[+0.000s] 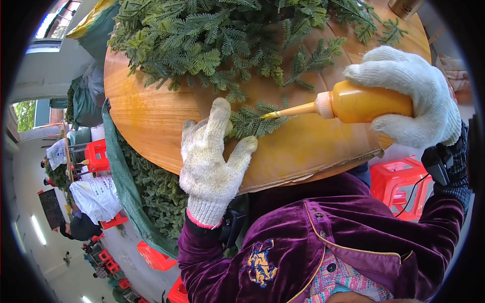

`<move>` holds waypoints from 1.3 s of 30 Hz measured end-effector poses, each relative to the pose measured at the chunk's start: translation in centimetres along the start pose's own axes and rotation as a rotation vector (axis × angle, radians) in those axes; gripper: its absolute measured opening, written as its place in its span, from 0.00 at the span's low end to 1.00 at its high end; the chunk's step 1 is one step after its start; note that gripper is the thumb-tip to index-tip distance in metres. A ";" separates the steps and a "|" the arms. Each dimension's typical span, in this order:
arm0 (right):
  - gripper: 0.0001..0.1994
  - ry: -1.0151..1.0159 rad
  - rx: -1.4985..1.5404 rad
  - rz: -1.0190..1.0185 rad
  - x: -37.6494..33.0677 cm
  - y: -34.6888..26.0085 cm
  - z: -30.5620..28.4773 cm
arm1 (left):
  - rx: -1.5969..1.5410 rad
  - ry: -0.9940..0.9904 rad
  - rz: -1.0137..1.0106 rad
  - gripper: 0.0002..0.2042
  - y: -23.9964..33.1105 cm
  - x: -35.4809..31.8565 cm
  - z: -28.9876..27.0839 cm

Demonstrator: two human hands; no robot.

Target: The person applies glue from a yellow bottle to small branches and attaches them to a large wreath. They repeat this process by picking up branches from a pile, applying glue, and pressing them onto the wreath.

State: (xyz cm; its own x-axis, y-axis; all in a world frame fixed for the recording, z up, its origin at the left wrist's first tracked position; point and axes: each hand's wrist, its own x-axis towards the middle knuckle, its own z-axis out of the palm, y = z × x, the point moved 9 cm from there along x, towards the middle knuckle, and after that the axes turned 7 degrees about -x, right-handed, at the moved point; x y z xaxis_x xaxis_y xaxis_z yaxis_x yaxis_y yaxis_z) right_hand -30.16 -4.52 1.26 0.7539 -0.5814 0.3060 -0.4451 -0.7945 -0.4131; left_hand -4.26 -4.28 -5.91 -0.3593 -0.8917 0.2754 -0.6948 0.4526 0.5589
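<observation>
Wooden tabletop [151,116] (round), green sprigs [212,40], red stools [98,154] beyond

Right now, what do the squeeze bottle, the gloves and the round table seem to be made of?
The squeeze bottle looks like soft, translucent plastic: yellow-orange fill shows through, and it has a long thin nozzle. The gloves on the left hand and right hand look like white knitted cotton, with ribbed weave and a fuzzy surface. The table appears to be varnished wood, with visible grain and a glossy orange sheen.
</observation>
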 end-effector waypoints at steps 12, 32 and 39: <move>0.29 -0.035 0.026 0.002 2.7 -0.5 1.0 | -0.011 0.001 -0.046 0.40 0.2 0.1 -0.3; 0.28 -0.012 -0.031 0.039 2.2 -0.5 0.3 | 0.108 -0.084 -0.070 0.38 0.2 0.4 0.0; 0.28 -0.010 -0.091 0.094 1.2 -0.8 -0.3 | 0.101 -0.085 0.039 0.34 1.0 1.2 -0.1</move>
State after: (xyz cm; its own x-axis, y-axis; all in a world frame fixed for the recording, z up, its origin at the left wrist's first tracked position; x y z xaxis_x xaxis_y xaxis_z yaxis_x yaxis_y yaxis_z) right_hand -29.05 -4.61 2.17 0.7113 -0.6528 0.2606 -0.5557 -0.7493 -0.3603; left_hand -5.29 -4.86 -4.90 -0.4355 -0.8715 0.2254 -0.7369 0.4889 0.4667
